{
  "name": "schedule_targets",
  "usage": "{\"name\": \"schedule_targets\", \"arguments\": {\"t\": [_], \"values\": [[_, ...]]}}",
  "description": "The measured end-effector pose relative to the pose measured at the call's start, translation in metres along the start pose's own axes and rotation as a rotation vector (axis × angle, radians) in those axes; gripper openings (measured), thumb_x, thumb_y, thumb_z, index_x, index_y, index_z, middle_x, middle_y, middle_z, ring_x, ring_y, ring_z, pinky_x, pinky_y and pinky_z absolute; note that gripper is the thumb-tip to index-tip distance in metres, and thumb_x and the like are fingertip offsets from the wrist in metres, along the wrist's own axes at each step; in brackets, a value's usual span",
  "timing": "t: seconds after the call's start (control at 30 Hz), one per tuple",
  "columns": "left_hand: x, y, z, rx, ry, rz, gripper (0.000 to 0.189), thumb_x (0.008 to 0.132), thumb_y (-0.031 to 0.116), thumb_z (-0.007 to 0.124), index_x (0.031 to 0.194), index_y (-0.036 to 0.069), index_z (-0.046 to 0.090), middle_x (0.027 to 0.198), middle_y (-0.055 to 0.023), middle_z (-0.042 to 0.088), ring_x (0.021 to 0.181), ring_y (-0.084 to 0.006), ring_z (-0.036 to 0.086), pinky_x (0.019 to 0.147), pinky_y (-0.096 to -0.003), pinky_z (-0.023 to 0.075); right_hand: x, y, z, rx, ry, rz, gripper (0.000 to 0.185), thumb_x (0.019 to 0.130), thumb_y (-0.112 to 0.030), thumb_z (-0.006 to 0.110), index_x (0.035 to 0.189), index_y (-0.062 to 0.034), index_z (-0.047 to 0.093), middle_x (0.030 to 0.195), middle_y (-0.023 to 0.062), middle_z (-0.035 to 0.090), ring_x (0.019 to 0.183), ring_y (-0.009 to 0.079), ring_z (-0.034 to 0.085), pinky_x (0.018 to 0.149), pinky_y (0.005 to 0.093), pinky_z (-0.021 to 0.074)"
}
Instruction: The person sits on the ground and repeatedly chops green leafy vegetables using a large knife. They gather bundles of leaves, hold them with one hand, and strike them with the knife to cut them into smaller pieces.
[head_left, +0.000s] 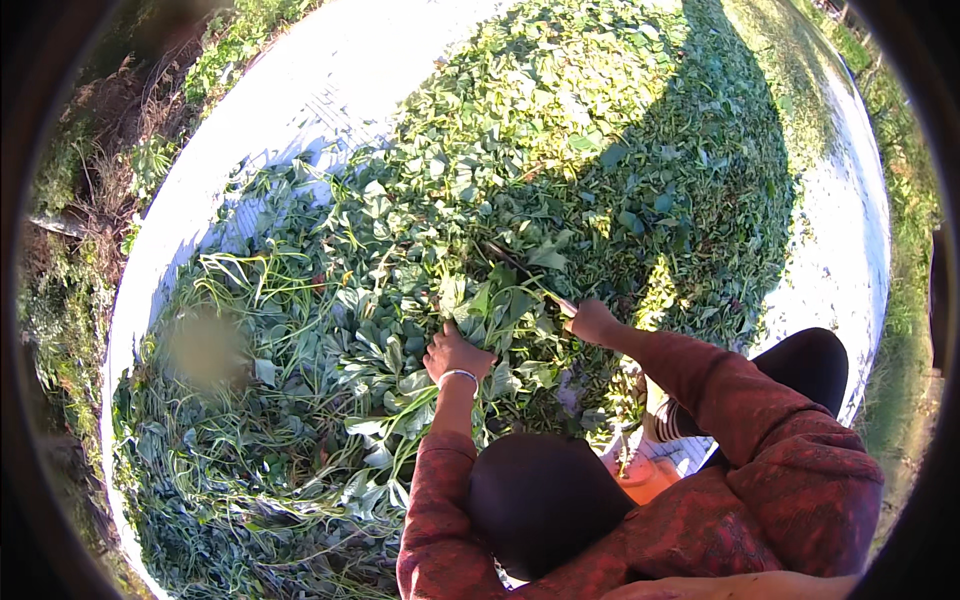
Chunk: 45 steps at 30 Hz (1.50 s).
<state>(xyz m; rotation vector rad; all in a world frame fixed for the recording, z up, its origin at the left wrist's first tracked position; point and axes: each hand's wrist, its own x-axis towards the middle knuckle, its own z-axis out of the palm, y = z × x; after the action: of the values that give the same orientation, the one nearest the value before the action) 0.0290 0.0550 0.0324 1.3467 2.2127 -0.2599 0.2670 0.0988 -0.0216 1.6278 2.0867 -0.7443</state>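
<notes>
My left hand (456, 355), with a pale bangle at the wrist, presses on a bunch of long-stemmed green leaves (487, 307). To its right, my right hand (591, 321) grips the handle of a long dark blade (514, 262), which points up and left over the leaves. The blade's far end lies among the foliage. Chopped leaves and stems (675, 225) spread above and right of the blade. Longer uncut stems with leaves (262, 360) lie in a heap at the left. My left fingers are partly hidden by leaves.
A white woven sheet (300, 67) lies under the greenery, its edges in bright sun. My dark-clad knees (551, 495) are bent close below my hands. An orange object (649, 480) sits between my legs. Dry brush and plants (90, 180) border the sheet at left.
</notes>
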Motion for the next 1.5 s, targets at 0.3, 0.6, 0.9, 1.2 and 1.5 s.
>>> {"name": "schedule_targets", "arguments": {"t": [0.3,0.6,0.9,1.2,1.5], "values": [[-0.002,-0.001,0.003,-0.032,-0.005,0.002,0.096,0.056,0.042,0.081,0.135,0.010,0.037,0.127,-0.0127,0.050,0.121,-0.0295,0.047,0.101,-0.0396,0.0369,-0.056,-0.074,-0.237,1.209,0.533,-0.670,0.013,0.087,-0.012,0.064,0.078,-0.0057,0.058,0.053,-0.0057,0.046,0.040,0.0035,0.037,0.037,0.0211,0.0289],[0.001,0.004,0.002,-0.001,-0.046,-0.021,0.092,0.058,0.043,0.080,0.133,0.011,0.038,0.126,-0.0135,0.051,0.119,-0.0306,0.048,0.101,-0.0399,0.0358,0.003,-0.009,0.003,0.142,0.066,-0.016,0.028,0.075,-0.026,0.064,0.088,-0.0015,0.063,0.066,0.0214,0.060,0.058,0.0360,0.060,0.054,0.0429,0.0467],[-0.004,0.004,-0.006,-0.043,-0.070,-0.039,0.104,0.056,0.040,0.083,0.140,0.008,0.030,0.130,-0.0150,0.050,0.122,-0.0295,0.047,0.101,-0.0402,0.0383,-0.069,-0.051,-0.234,1.164,0.570,-0.729,0.012,0.085,-0.017,0.066,0.082,-0.0062,0.061,0.056,-0.0048,0.048,0.041,0.0033,0.042,0.035,0.0204,0.0291],[0.002,0.003,0.002,-0.032,-0.043,-0.042,0.092,0.057,0.043,0.081,0.132,0.012,0.039,0.125,-0.0119,0.052,0.117,-0.0308,0.049,0.100,-0.0410,0.0374,-0.025,-0.032,-0.056,0.841,0.490,0.262,0.023,0.078,-0.016,0.071,0.070,-0.0001,0.056,0.064,0.0071,0.058,0.058,0.0171,0.057,0.050,0.0329,0.0430],[0.003,0.000,0.003,-0.031,-0.071,-0.043,0.095,0.056,0.044,0.080,0.134,0.010,0.037,0.127,-0.0134,0.050,0.120,-0.0301,0.048,0.101,-0.0389,0.0369,-0.021,0.007,-0.139,1.180,0.443,-0.299,0.017,0.081,-0.018,0.071,0.076,-0.0059,0.060,0.055,-0.0023,0.051,0.044,0.0077,0.044,0.039,0.0290,0.0329]]}}
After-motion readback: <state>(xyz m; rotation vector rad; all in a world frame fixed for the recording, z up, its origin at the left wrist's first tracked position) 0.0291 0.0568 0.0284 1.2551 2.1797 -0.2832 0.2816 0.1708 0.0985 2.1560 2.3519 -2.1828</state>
